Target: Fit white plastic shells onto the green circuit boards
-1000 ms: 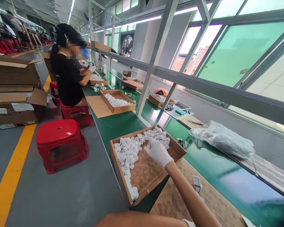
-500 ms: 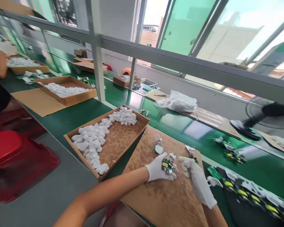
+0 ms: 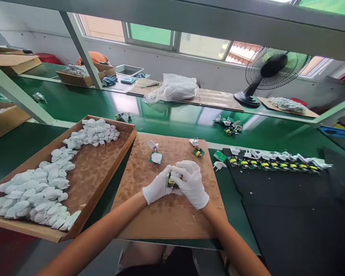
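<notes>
Moved since the earlier view: white-gloved left hand (image 3: 157, 186) and white-gloved right hand (image 3: 191, 184), from slightly apart to together, gloved fingers (image 3: 186, 168) closed from both sides on a small green circuit board (image 3: 172, 182). Board mostly hidden between the gloves, only a yellow part showing. Two-handed clamp apparently for steadying so small a piece; hold of each finger hidden.

Directly under the hands: brown cardboard sheet (image 3: 166, 222), set on the green workbench (image 3: 172, 119), likely as a soft work pad. On the sheet, upper left of the hands: green board with round white disc (image 3: 156, 157), just beside a white plug piece (image 3: 153, 145). Upper right of the hands: second small board (image 3: 198, 152), just below another white plug piece (image 3: 193, 142). Both pairs within easy reach.

Right of the sheet: loose green board (image 3: 220, 155) and loose plug piece (image 3: 218, 165), then a tight row of boards with plug pieces (image 3: 273, 165) on a black mat (image 3: 276, 214), lined up perhaps for quick counting. Left of the sheet: cardboard tray (image 3: 123, 151) of white plastic shells (image 3: 31, 195), heaped toward one side. Upper middle: clear plastic bag (image 3: 172, 88). Upper right: desk fan (image 3: 271, 69).
</notes>
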Action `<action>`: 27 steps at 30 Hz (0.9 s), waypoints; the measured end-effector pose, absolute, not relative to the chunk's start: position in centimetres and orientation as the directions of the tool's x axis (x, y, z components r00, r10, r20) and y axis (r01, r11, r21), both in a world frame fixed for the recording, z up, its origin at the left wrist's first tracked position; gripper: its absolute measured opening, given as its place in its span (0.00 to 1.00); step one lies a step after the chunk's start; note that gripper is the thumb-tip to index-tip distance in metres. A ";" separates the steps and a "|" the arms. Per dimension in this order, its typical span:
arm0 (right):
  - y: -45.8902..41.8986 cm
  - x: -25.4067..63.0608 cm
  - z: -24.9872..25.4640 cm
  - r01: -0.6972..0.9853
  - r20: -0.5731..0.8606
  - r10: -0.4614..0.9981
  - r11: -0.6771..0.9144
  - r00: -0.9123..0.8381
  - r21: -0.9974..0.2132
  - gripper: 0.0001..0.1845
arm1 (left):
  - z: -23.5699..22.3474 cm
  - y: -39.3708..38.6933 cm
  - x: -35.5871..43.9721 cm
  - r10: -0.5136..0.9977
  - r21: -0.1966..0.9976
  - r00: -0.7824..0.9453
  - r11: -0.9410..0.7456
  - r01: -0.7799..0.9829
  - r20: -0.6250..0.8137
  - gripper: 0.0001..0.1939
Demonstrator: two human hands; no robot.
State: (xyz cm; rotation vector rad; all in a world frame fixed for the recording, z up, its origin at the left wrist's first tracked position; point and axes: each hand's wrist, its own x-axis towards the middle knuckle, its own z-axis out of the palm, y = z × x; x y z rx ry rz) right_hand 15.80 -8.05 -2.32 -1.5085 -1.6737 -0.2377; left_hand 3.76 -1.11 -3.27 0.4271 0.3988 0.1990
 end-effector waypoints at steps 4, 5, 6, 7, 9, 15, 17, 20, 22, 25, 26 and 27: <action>-8.1 16.1 -3.4 0.932 0.588 0.808 0.243 -0.040 -0.271 0.20 | -3.0 -1.4 3.3 0.311 0.458 0.889 0.879 -0.134 -0.336 0.19; -8.2 16.1 -3.5 0.942 0.558 0.828 0.232 -0.060 -0.244 0.25 | -3.0 -1.4 3.1 0.321 0.473 0.883 0.871 -0.133 -0.343 0.19; -8.4 16.0 -3.6 0.950 0.533 0.843 0.222 -0.073 -0.220 0.30 | -3.0 -1.4 3.0 0.330 0.497 0.875 0.859 -0.123 -0.354 0.19; -8.6 15.8 -3.6 0.955 0.514 0.854 0.215 -0.083 -0.203 0.33 | -3.0 -1.5 2.9 0.344 0.523 0.865 0.845 -0.115 -0.365 0.19; -8.8 15.4 -3.6 0.955 0.473 0.875 0.219 -0.102 -0.200 0.40 | -3.1 -1.6 2.9 0.378 0.573 0.843 0.813 -0.105 -0.383 0.19; -9.0 14.8 -2.9 0.954 0.403 0.915 0.124 -0.004 -0.273 0.54 | -3.9 -1.3 2.9 0.572 0.792 0.772 0.591 -0.153 -0.278 0.18; -9.0 14.9 -2.9 0.952 0.434 0.901 0.134 -0.002 -0.274 0.47 | -4.1 -1.1 2.8 0.591 0.790 0.767 0.583 -0.192 -0.250 0.18; -9.0 15.0 -3.1 0.933 0.464 0.886 0.161 0.007 -0.323 0.40 | -4.0 -1.0 2.7 0.485 0.682 0.798 0.720 -0.131 -0.358 0.17; -9.0 15.0 -3.2 0.908 0.464 0.886 0.183 0.015 -0.378 0.39 | -3.7 -1.3 2.6 0.381 0.616 0.815 0.787 -0.037 -0.437 0.19; -8.9 15.1 -3.2 0.870 0.491 0.871 0.253 -0.014 -0.424 0.35 | -3.5 -1.8 2.5 0.376 0.666 0.816 0.746 0.015 -0.439 0.25; -8.9 15.2 -3.1 0.864 0.508 0.861 0.278 -0.030 -0.420 0.33 | -3.6 -1.9 2.4 0.396 0.703 0.820 0.711 0.010 -0.413 0.27; -8.9 15.3 -3.0 0.863 0.526 0.849 0.302 -0.050 -0.406 0.31 | -3.7 -2.0 2.4 0.419 0.740 0.825 0.672 -0.002 -0.378 0.28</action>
